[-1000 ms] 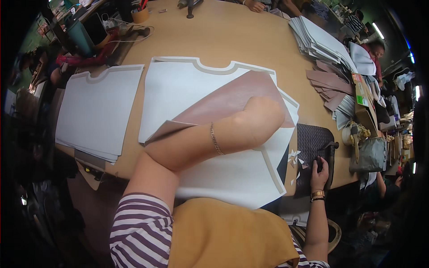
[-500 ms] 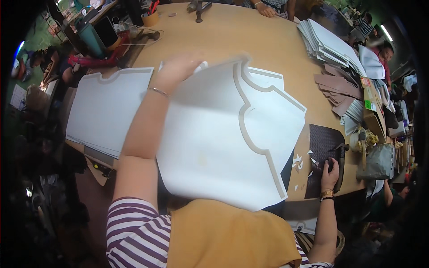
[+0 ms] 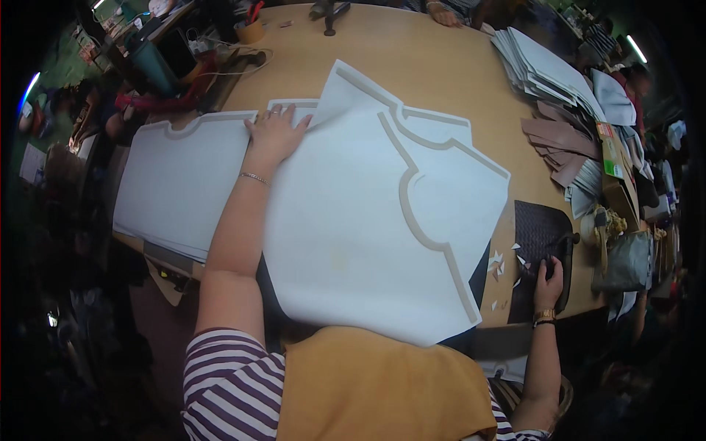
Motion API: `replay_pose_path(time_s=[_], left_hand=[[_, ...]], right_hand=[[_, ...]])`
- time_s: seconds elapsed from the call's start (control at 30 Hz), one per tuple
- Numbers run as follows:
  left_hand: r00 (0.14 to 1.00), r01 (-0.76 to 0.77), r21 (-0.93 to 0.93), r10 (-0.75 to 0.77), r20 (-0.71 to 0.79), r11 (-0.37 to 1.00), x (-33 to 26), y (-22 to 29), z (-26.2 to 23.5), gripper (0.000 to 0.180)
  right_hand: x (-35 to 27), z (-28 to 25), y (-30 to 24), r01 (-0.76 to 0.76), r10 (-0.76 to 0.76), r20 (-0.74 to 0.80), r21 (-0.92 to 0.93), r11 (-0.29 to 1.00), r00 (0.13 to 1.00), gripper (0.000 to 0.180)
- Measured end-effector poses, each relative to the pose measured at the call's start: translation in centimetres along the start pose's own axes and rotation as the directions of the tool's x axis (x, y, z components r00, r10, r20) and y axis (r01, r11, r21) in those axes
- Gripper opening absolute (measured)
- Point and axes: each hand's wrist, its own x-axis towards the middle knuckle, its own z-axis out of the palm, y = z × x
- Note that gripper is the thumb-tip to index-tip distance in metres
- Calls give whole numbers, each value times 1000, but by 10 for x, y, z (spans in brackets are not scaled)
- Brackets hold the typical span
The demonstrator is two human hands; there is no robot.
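Note:
Large white sheets (image 3: 331,220) with grey-brown bands along their shaped edges overlap in front of me. The top one has a raised upper corner (image 3: 346,84) that leans back. My left hand (image 3: 278,134) lies with fingers spread on the upper left part of these sheets. Off to the right, my right hand (image 3: 548,285) rests over a dark woven-textured mat (image 3: 528,228), its fingertips drawn together around something small and dark that I cannot make out. Just beside it lies a hammer (image 3: 565,253). Small white scraps (image 3: 496,266) are scattered left of the mat.
A stack of white pieces (image 3: 169,187) lies at left; another pile (image 3: 540,70) sits far right, above brown strips (image 3: 559,147). A red tray (image 3: 165,101), an orange cup (image 3: 250,31) and a second hammer (image 3: 329,26) stand farther back. Another person's hand (image 3: 445,13) rests at the far edge.
My left hand has come down and spread flat, slightly left and nearer. The top sheet's upper edge has shifted, its corner now standing up farther left. My right hand stays by the hammer.

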Motion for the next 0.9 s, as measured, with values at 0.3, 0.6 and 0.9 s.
replay_pose_path(time_s=[0.3,0.6,0.9], left_hand=[[999,35,-112,-36,-8,993,25,5,-13,66],[932,-351,-77,341,-118,933,42,81,25,73],[954,-297,-122,290,-73,947,43,83,23,72]], right_hand=[[3,0,-12,-39,39,7,8,999,999,28],[3,-1,-14,-19,18,-12,-36,999,1000,29],[1,-4,-18,-26,26,5,-38,999,1000,28]])
